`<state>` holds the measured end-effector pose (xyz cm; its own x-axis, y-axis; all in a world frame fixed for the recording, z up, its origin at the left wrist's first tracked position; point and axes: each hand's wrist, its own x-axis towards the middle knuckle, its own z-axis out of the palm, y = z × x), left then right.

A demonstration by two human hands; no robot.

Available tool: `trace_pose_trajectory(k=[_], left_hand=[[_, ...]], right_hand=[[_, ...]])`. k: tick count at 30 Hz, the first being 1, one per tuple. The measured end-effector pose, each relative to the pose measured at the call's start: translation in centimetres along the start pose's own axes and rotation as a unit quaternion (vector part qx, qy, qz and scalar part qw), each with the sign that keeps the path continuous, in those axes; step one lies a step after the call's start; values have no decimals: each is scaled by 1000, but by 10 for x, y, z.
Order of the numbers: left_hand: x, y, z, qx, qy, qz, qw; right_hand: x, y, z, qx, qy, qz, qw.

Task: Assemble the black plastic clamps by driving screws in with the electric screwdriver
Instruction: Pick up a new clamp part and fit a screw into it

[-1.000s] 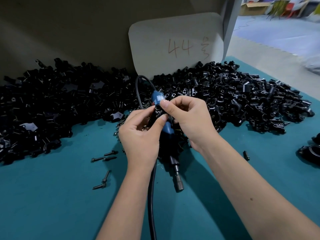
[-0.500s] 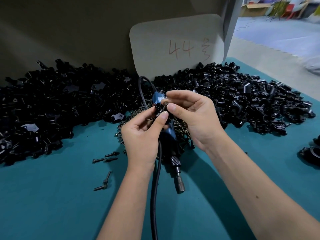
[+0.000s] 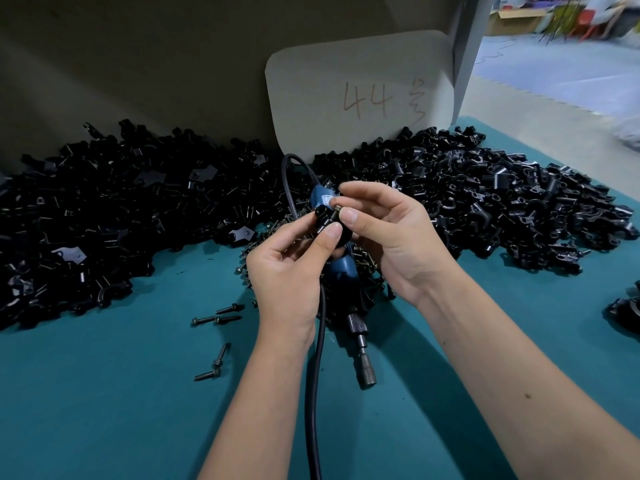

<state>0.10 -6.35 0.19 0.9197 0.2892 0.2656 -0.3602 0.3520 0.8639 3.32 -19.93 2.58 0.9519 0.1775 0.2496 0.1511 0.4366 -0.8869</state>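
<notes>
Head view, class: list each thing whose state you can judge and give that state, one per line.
Black plastic clamp: held up, pinched by both hands.
Blue electric screwdriver: lying on the table, unheld.
Left hand: grips the clamp.
Right hand: pinches at the clamp's top.
Loose dark screws: lying flat on teal mat.

glossy black plastic clamps (image 3: 485, 202), matt teal table cover (image 3: 104, 393) (cloth-like), metal screws (image 3: 221, 315)

Both forearms were bare to the frame edge; no sleeve was visible. The left hand (image 3: 287, 271) and right hand (image 3: 391, 244) wore no gloves, rings or watch. Fingernails on the fingers (image 3: 348, 216) were short and unpainted.
</notes>
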Motion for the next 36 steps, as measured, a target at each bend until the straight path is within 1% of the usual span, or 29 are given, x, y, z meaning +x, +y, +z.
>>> trace_pose_trajectory(k=[4,8,10,12,18,21,23,24,25,26,28,29,30,32,36], left_hand=[[1,-1,-1,39,-10,24,999],[1,-1,-3,34,-9,23,999],[2,-2,-3,49,-17,27,998],[2,-3,-1,60,-23,27,998],[0,-5,2,55,-20,3,998],[-2,-5,4,42,-7,-12,999],[-2,-3,5,14,8,-31,999],[-2,-2,6,-4,18,-43,999],[-2,0,7,-24,27,-55,998],[-2,1,7,-43,35,-66,996],[-2,3,7,-71,45,-88,993],[-1,4,6,-80,47,-99,991],[-1,5,6,-87,47,-110,989],[-2,6,5,-99,51,-132,985],[-2,7,5,-121,49,-157,979]], right_hand=[[0,0,2,-9,-7,23,1000],[-2,-2,8,16,-3,61,998],[-2,-3,8,31,1,79,996],[-1,-5,8,25,6,78,997],[0,-7,6,-58,30,29,997],[3,-10,1,-137,29,2,990],[5,-14,-6,-188,29,15,982],[5,-19,-12,-233,33,33,971],[7,-24,-20,-305,31,54,950],[8,-29,-28,-393,14,82,916],[9,-40,-41,-540,-61,170,822],[8,-44,-43,-582,-95,215,779],[7,-46,-42,-605,-116,249,748],[6,-44,-36,-628,-121,276,718],[5,-41,-26,-679,-110,259,678]])
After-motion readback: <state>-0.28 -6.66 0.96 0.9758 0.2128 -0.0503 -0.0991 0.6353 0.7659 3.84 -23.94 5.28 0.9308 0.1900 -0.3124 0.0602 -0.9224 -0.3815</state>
